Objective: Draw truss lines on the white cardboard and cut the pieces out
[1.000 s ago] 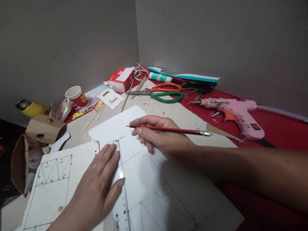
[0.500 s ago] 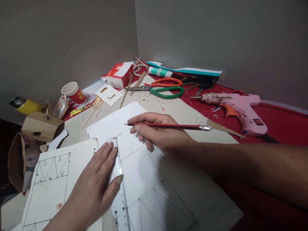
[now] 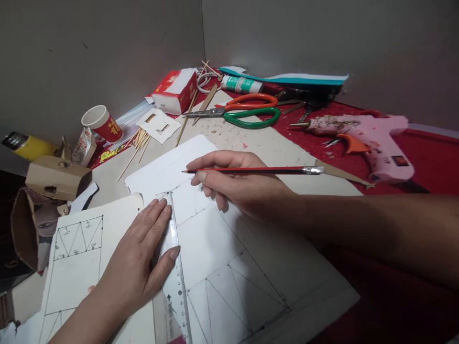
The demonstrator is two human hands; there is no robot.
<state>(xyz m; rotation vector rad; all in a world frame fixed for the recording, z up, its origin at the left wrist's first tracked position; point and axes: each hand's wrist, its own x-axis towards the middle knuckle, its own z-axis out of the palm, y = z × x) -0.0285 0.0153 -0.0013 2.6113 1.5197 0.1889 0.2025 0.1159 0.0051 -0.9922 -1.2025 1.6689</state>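
Observation:
My left hand [image 3: 138, 258] lies flat with fingers stretched, pressing a clear plastic ruler [image 3: 177, 282] onto a white sheet [image 3: 229, 258] marked with pencil lines and triangles. My right hand [image 3: 236, 184] rests on the same sheet just right of the ruler's top end. Its fingers are closed round a red and black pencil [image 3: 258, 170] held almost level, tip pointing left and off the paper. A second drawn sheet [image 3: 77, 267] lies to the left, partly under my left wrist.
Behind the sheets lie orange and green scissors [image 3: 247, 112], a pink glue gun [image 3: 373, 141], a glue tube [image 3: 241, 85], a red and white box [image 3: 174, 91], wooden sticks [image 3: 138, 150], a paper cup [image 3: 98, 124] and cardboard pieces [image 3: 57, 177]. Grey walls close off the back.
The view has tilted, so everything sits a little differently in frame. Both hands keep their hold and place on the ruler and pencil.

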